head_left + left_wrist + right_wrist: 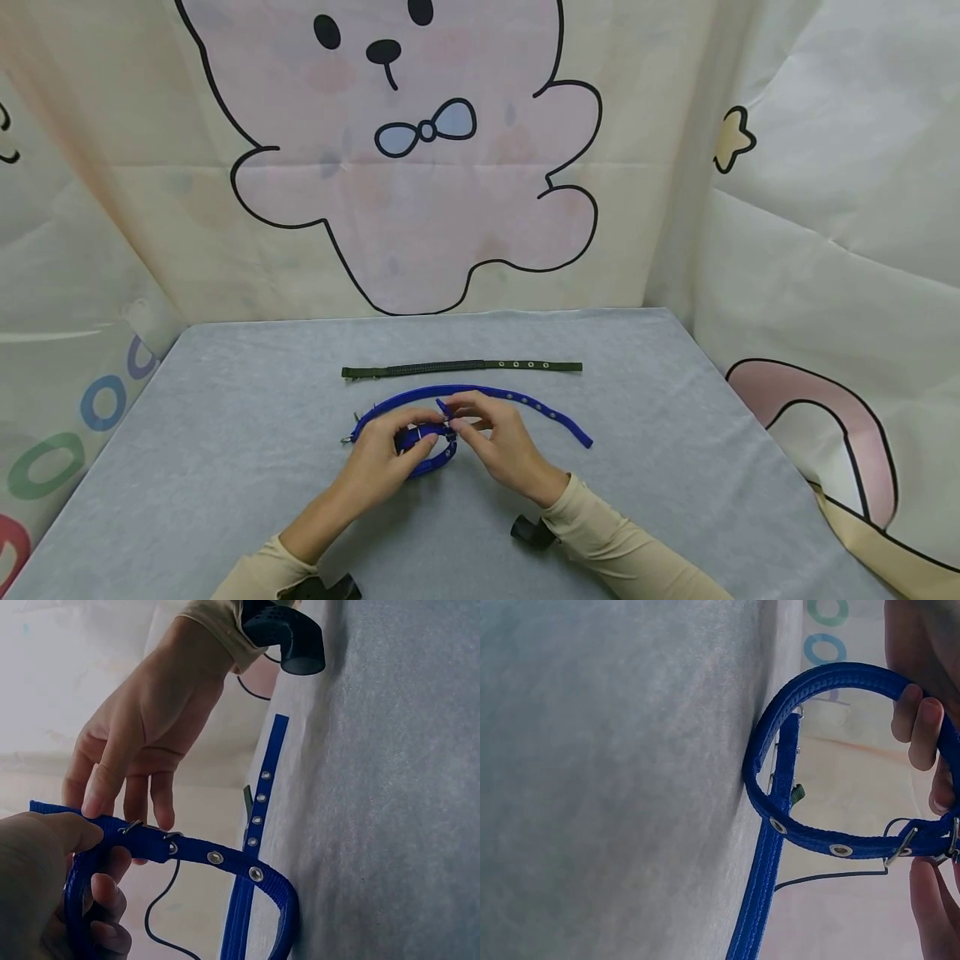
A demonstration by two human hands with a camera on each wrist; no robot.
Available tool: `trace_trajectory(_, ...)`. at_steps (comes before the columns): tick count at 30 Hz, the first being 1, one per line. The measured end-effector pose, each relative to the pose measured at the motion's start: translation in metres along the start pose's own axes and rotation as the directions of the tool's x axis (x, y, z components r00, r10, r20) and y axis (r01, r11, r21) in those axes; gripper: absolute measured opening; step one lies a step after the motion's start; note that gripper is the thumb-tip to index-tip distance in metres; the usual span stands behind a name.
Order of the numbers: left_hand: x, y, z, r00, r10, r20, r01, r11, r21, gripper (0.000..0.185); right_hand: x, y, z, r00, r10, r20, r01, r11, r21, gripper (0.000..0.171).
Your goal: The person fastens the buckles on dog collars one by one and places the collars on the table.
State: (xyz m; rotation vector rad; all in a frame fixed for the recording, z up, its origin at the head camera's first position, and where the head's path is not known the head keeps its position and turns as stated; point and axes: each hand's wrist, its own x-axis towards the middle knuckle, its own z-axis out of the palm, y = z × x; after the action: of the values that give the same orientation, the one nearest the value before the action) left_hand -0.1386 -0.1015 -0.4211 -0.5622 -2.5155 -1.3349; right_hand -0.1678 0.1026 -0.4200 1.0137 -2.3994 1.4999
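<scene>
My left hand (416,433) grips a blue collar (431,458) curled into a loop just above the grey table (225,433). My right hand (465,419) pinches the strap at its metal buckle (907,844). In the left wrist view the left thumb (52,832) presses on top of the loop (225,860), with fingers curled under it, and the right hand (142,742) reaches in from above. A second blue strap (540,408) lies flat in an arc behind my hands. A dark green collar (461,367) lies straight behind that.
The table is covered in grey cloth, with its far edge (420,317) against a cartoon bear backdrop (405,167). Printed cloth walls close in on the left and right. Black wrist mounts (528,532) sit on both sleeves.
</scene>
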Motion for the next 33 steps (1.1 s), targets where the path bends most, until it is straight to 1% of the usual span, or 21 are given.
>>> trace_trajectory(3, 0.0004, 0.0001, 0.0002, 1.0, -0.019, -0.001, 0.019, 1.0, -0.011, 0.021, 0.0, 0.0009, 0.0006, 1.0, -0.021, 0.003, 0.021, 1.0, -0.022, 0.026)
trace_trajectory(7, 0.0007, -0.0003, 0.0002, 0.999, -0.044, 0.011, 0.045, 0.998, -0.034, 0.021, 0.0, 0.0021, 0.0011, 1.0, -0.029, 0.012, 0.029, 0.999, -0.035, 0.025)
trace_trajectory(14, 0.0006, -0.0007, -0.0019, 0.997, -0.073, 0.038, 0.075, 0.994, -0.073, 0.026, 0.0006, 0.0025, 0.0009, 1.0, -0.006, 0.03, 0.007, 1.0, -0.027, 0.025)
trace_trajectory(23, 0.0015, -0.0051, -0.0031, 0.993, -0.095, 0.063, 0.103, 0.985, -0.135, 0.026, 0.0007, 0.0033, 0.0005, 0.999, 0.014, 0.032, -0.014, 1.0, -0.021, 0.025)
trace_trajectory(30, 0.0024, -0.0059, -0.003, 0.993, -0.104, 0.053, 0.11, 0.987, -0.116, 0.025, -0.0007, 0.005, 0.0012, 1.0, 0.024, 0.011, -0.023, 0.999, -0.029, 0.023)
trace_trajectory(33, 0.003, -0.0067, -0.0031, 0.992, -0.112, 0.051, 0.118, 0.985, -0.124, 0.024, -0.0008, 0.005, 0.001, 1.0, 0.025, 0.005, -0.025, 0.999, -0.038, 0.024)
